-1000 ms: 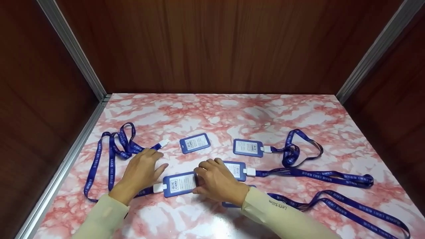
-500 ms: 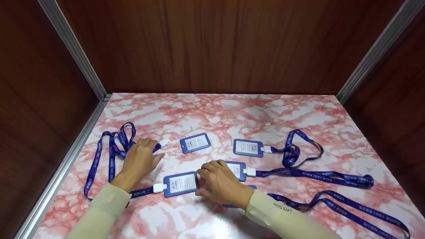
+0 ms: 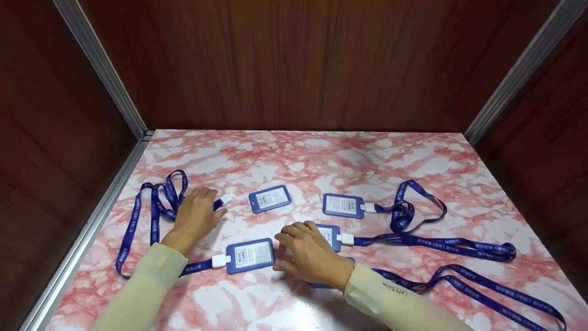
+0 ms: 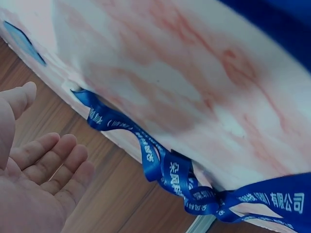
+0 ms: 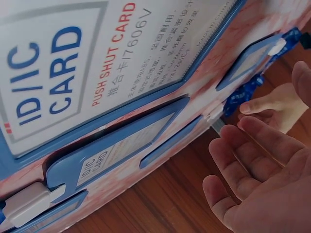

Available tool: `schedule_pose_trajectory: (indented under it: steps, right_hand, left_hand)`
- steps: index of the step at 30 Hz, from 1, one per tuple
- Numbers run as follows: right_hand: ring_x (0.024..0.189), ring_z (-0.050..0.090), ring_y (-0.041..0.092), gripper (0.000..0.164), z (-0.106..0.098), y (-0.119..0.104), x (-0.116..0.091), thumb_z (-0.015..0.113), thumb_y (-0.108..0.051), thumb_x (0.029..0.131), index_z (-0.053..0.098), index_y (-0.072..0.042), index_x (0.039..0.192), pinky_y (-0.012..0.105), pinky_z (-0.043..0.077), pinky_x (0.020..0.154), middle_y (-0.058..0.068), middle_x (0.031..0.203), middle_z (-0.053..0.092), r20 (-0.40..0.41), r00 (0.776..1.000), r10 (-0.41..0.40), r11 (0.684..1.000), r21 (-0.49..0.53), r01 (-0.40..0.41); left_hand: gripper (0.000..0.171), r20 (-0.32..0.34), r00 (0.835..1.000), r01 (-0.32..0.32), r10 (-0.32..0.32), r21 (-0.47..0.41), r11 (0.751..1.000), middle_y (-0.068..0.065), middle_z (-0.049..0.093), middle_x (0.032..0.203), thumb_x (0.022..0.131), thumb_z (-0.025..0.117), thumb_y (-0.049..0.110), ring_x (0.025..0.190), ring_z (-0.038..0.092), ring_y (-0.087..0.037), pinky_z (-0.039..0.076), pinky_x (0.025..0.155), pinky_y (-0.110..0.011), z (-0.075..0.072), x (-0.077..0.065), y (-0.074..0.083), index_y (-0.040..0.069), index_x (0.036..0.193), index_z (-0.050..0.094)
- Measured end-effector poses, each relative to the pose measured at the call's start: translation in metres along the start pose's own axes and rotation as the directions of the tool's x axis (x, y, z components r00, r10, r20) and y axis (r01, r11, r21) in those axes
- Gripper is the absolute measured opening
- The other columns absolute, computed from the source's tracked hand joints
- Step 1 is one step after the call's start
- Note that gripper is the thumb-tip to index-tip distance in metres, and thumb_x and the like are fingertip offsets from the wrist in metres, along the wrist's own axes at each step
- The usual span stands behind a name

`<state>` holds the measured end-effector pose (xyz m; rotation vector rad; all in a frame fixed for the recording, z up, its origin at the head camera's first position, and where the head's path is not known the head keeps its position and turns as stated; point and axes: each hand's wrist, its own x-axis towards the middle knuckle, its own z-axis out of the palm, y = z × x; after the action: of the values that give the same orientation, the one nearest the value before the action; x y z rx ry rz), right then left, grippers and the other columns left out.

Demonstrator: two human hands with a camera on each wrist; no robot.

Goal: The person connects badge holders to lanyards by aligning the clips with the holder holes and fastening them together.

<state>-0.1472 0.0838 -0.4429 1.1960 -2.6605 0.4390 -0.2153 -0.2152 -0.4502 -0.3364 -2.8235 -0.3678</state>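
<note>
My left hand [image 3: 195, 214] hovers over a blue lanyard [image 3: 138, 216] on the table's left, thumb spread and fingers bent loosely. In the left wrist view that palm [image 4: 34, 189] holds nothing, apart from the lanyard [image 4: 167, 170]. The lanyard's white clip [image 3: 225, 199] lies bare by the fingertips. My right hand [image 3: 308, 253] is just right of a blue badge holder [image 3: 250, 255] clipped to a lanyard strap. Its fingers are relaxed and grip nothing in the right wrist view. It partly covers two more badge holders, one behind [image 3: 330, 236] and one under the wrist.
A badge holder without a strap [image 3: 271, 199] lies further back. Right of it is another badge holder [image 3: 340, 205] with a tangled lanyard [image 3: 404, 211]. Long lanyards [image 3: 441, 243] stretch over the right side. Wooden panels [image 3: 294, 64] enclose the table [image 3: 294, 156] at the back and sides.
My left hand has moved away from the near badge holder's clip, back over the lanyard. My right hand has drifted slightly right, off the badge holder's edge.
</note>
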Motion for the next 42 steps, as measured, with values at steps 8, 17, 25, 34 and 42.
schedule_pose_trajectory:
  steps: [8, 17, 25, 34, 42]
  right_hand:
    - [0.109, 0.053, 0.018, 0.059, 0.001, 0.001, -0.002, 0.075, -0.050, 0.076, 0.065, -0.008, 0.116, 0.042, 0.037, 0.095, 0.000, 0.114, 0.063, 0.013, 1.000, 0.014, 0.999, 0.031, -0.014]
    - [0.113, 0.053, 0.019, 0.061, -0.001, 0.003, -0.003, 0.075, -0.050, 0.076, 0.063, -0.010, 0.120, 0.043, 0.036, 0.097, 0.002, 0.118, 0.062, -0.001, 1.000, 0.022, 0.999, 0.028, -0.022]
    - [0.111, 0.053, 0.019, 0.061, -0.002, 0.003, -0.003, 0.076, -0.049, 0.075, 0.064, -0.009, 0.119, 0.043, 0.037, 0.094, 0.001, 0.117, 0.063, -0.020, 1.000, 0.008, 1.000, 0.018, -0.007]
    - [0.112, 0.053, 0.019, 0.063, -0.003, 0.004, -0.003, 0.072, -0.054, 0.077, 0.063, -0.009, 0.120, 0.043, 0.037, 0.095, 0.001, 0.118, 0.062, -0.002, 1.000, 0.011, 1.000, 0.009, -0.011]
    - [0.112, 0.053, 0.021, 0.062, -0.003, 0.004, -0.003, 0.076, -0.050, 0.075, 0.063, -0.009, 0.119, 0.044, 0.037, 0.095, 0.003, 0.118, 0.062, -0.012, 1.000, 0.010, 1.000, 0.012, -0.010]
  left_hand:
    - [0.055, 0.054, 0.998, 0.018, -0.019, 0.013, 1.000, -0.022, 0.059, 0.112, 0.082, 0.074, 0.033, 0.106, 0.053, -0.039, 0.041, 0.094, -0.053, 0.013, 0.010, 0.003, -0.006, 0.118, 0.059]
    - [0.051, 0.037, 0.999, 0.031, -0.031, 0.010, 0.999, -0.021, 0.060, 0.104, 0.082, 0.074, 0.030, 0.099, 0.054, -0.037, 0.043, 0.091, -0.052, 0.020, 0.015, 0.002, -0.007, 0.113, 0.060]
    - [0.050, 0.066, 0.996, 0.064, -0.066, 0.021, 0.998, -0.020, 0.059, 0.102, 0.083, 0.074, 0.030, 0.100, 0.053, -0.037, 0.041, 0.093, -0.052, 0.025, 0.019, 0.001, -0.008, 0.112, 0.060]
    - [0.051, 0.122, 0.988, 0.094, -0.092, -0.013, 0.995, -0.020, 0.058, 0.110, 0.086, 0.070, 0.029, 0.104, 0.051, -0.037, 0.039, 0.096, -0.054, 0.027, 0.019, 0.003, -0.008, 0.119, 0.058]
    - [0.046, 0.132, 0.987, 0.094, -0.093, 0.000, 0.996, -0.020, 0.058, 0.106, 0.088, 0.068, 0.028, 0.101, 0.052, -0.036, 0.040, 0.095, -0.053, 0.029, 0.021, 0.003, -0.008, 0.115, 0.060]
